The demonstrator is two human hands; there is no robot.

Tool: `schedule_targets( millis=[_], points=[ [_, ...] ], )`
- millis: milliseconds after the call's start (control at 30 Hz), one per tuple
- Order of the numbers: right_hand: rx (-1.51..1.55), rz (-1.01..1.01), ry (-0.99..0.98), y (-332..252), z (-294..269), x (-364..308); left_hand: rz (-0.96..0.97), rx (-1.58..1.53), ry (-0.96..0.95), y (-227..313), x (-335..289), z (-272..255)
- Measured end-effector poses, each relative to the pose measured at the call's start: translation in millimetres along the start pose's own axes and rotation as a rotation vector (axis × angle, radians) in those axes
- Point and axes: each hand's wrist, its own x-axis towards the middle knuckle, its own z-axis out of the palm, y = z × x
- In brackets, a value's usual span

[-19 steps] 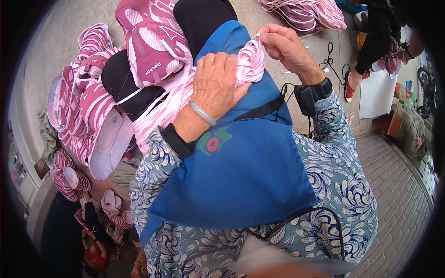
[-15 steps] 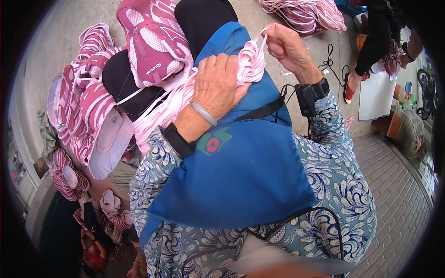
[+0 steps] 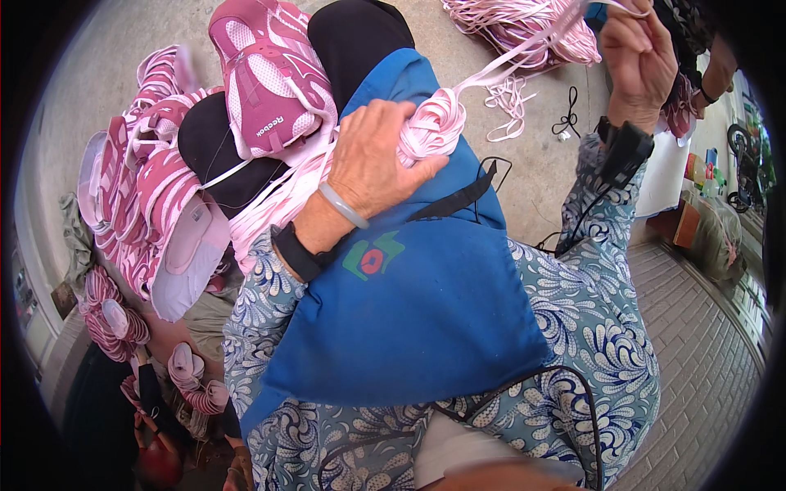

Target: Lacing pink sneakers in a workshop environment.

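Observation:
My left hand (image 3: 372, 159) is closed over a bundle of pale pink flat laces (image 3: 430, 131) resting on my blue apron (image 3: 409, 303). One lace (image 3: 524, 49) runs taut from the bundle up to my right hand (image 3: 639, 57), which pinches it, raised at the upper right. A pink shoe upper (image 3: 270, 78) lies on my knee just left of the left hand, with laces trailing under it.
A stack of pink shoe uppers (image 3: 139, 196) lies at the left. A heap of pink laces (image 3: 508, 20) sits on the concrete floor ahead. More uppers (image 3: 110, 315) lie at the lower left. A black cord (image 3: 566, 114) and another person's arm (image 3: 708, 65) are at the right.
My right hand has risen up and to the right, drawing a lace out taut from the bundle. My left hand keeps hold of the bundle.

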Motion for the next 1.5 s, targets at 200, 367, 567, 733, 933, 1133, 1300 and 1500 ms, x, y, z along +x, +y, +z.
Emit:
schedule_targets(
  millis=[200, 367, 567, 733, 933, 1133, 1300, 1500],
  points=[
    [-0.527, 0.282, 0.03, 121.6, 126.7, 47.6, 0.086, -0.442, 0.31, 5.4, 21.8, -66.5],
    [-0.343, -0.033, 0.338, 163.3, 140.1, 79.4, 0.032, -0.833, 0.29, 6.5, 15.3, -64.0],
    [-1.198, 0.451, -0.099, 171.6, 65.7, 37.6, -0.156, -1.269, 0.276, 10.6, 11.1, -84.2],
    [-1.224, 0.599, 0.029, 144.5, 42.4, 34.6, -0.059, -1.487, 0.398, -22.3, 14.8, -104.5],
    [-1.747, 0.592, -0.014, 107.3, 10.7, 9.8, -0.289, -1.436, 0.249, -16.7, 16.6, -74.1],
    [-1.407, 0.291, 0.925, 9.1, -62.0, -50.1, -0.19, -1.417, 0.42, -52.8, 1.5, -124.4],
    [-1.095, -0.031, 0.947, 10.3, -60.6, -3.0, -0.381, -1.042, 0.896, -94.3, -34.0, -151.8],
    [-1.741, 0.036, -0.027, 184.3, 7.2, 89.9, -0.685, -0.076, 0.606, -116.2, -39.3, -77.0]
  ],
)
